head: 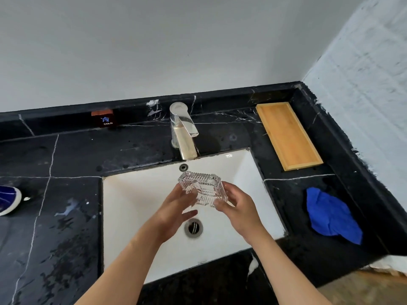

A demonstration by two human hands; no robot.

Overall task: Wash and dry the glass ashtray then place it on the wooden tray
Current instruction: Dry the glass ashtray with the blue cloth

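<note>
A square ribbed glass ashtray [203, 187] is held tilted above the white sink [136, 208], just below the faucet spout. My left hand [176, 211] grips its left side and my right hand [239, 209] grips its right side, fingers curled around the edges. No water stream is visible from the chrome faucet [184, 130]. The wooden tray [287, 135] lies bare on the black counter at the back right. A crumpled blue cloth [330, 216] lies on the counter to the right of the sink.
The black marble counter [66, 194] looks wet on the left. A blue-and-white object [7, 200] sits at the left edge. A small "COLD" sign [104, 118] stands on the back ledge. The sink drain [193, 227] is below the hands.
</note>
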